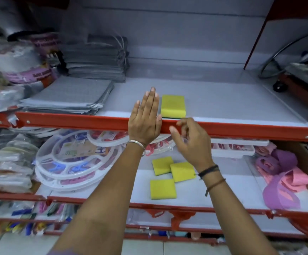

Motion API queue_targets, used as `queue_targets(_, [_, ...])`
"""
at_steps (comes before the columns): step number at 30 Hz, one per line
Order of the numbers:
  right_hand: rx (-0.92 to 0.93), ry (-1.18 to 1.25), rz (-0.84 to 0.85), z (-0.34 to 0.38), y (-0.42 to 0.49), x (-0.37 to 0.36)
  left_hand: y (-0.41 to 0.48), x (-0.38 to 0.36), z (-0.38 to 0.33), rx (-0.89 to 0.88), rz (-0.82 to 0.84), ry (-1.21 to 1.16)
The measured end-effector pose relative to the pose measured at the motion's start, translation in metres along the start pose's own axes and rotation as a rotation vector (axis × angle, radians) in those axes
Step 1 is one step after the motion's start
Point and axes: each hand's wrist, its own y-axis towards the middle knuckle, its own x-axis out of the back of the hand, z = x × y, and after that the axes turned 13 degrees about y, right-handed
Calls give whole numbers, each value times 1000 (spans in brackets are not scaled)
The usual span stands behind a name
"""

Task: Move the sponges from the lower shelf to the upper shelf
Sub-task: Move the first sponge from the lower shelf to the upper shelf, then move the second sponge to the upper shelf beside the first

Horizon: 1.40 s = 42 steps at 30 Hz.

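Sponge [173, 106] number one sits at the upper shelf's [241, 105] front edge, flat left hand [145, 120] beside it and right hand [190, 142] loosely curled, empty, while three sponges [169, 176] wait on the lower shelf [232, 188].

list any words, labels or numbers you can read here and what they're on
None can be read.
Pink-and-white packages, upper shelf left: dark print, too blurred.
Card label inside the round white hanger, lower shelf: print too small and blurred.
Yellow sponges, both hands: no text.
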Motion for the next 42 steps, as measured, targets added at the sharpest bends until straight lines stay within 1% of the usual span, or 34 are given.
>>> queue_targets(1, [-12, 10, 60, -10, -21, -3, 0, 1, 0, 1, 6, 0])
queue_targets(2, [-66, -1, 140, -24, -41, -9, 1, 1, 0, 5, 12, -2])
queue_targets(4, [-220, -44, 320, -53, -79, -24, 2, 1, 0, 14, 24, -8])
queue_targets(7, [-394, -80, 631, -87, -119, -51, 2, 1, -1, 14, 30, -11])
queue_targets(10, [-483, -132, 936, -108, -136, -74, 3, 0, -1, 15, 22, -3])
queue_targets(13, [-516, -199, 1091, -118, -141, -89, 2, -1, -1, 21, 17, -4])
queue_targets(15, [-457, -290, 1120, -122, -142, -94, 2, -2, -1, 28, 12, -6])
queue_targets(17, [-414, -360, 1097, -124, -141, -97, 2, -2, -1, 33, 12, -2])
queue_targets(19, [-416, -366, 1060, -121, -138, -96, 2, -2, -1, 33, 17, -1])
queue_targets(21, [-482, -283, 1004, -113, -132, -88, 3, -1, -2, 35, 22, 4])
queue_targets(23, [-567, -148, 912, -100, -123, -73, 3, -1, -2, 39, 23, 0])
queue_targets(26, [-591, -12, 780, -72, -105, -43, 2, 0, -2, 39, 30, 3])
queue_targets(30, [-496, 16, 642, -34, -74, 0, 3, 1, -2, 48, 55, 5])
queue_targets(36, [-312, 21, 515, 11, -23, 53, 6, 4, -2, 44, 90, 5])
queue_targets(40, [-207, -45, 345, 16, 22, 67, 6, 5, -2, 49, 120, 3])
queue_targets(42, [-228, -46, 234, 10, 44, 68, 5, 6, -2, 51, 124, 2])
